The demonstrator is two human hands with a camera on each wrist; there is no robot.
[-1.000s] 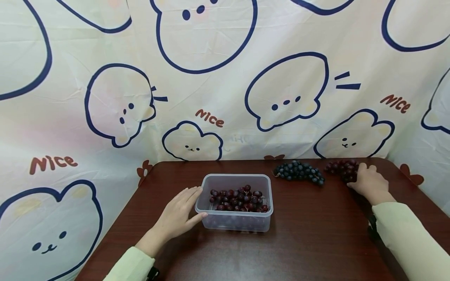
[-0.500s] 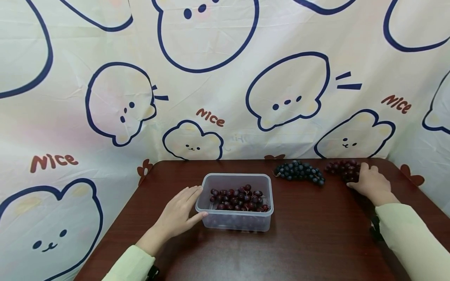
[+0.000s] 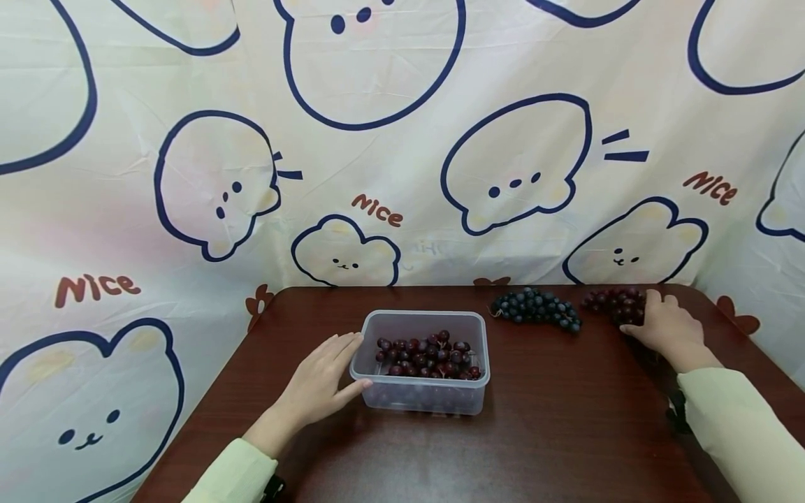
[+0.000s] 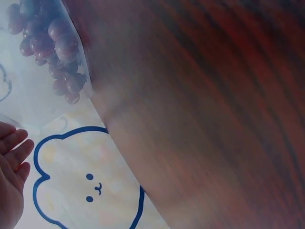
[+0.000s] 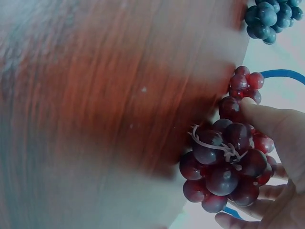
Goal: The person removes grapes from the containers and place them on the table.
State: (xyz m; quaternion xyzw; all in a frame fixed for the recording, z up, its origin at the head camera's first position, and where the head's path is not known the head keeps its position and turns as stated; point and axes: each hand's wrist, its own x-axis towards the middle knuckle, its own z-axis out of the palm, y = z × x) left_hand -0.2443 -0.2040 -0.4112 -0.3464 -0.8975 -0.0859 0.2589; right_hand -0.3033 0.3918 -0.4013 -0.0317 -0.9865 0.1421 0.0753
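Red grape bunch (image 5: 221, 164): lying at the back right of the worktop (image 3: 553, 433), under the right hand (image 3: 671, 330). Right grip: thumb tip on the upper grapes, fingers curled round the other side, fairly wide. It has hold of the bunch, loosely by the look of it; can't tell how firm from here.

Delta over the last second: small. Right hand and forearm have edged a touch outward; thumb tip stays by the same grapes. Bunch hasn't left its spot. I read that as the grip being adjusted, not a lift; nothing transferred, bunch still outside the box.

Next out: blue-black grape bunch (image 3: 534, 309) on the worktop just left of the red one, small gap between them, no hand on it.

Container: translucent plastic box (image 3: 424, 398), upright, no lid on it. Holds a dark red grape bunch (image 3: 428, 356), sitting toward the front right, bare floor showing at left. Room left inside, I'd judge.

Left hand (image 3: 317, 385): unchanged, fingers nearly straight, spread at the box's left rim, gripping nothing. Light touch or just beside, can't tell.

Behind it all: cartoon-bear cloth (image 3: 409, 161).
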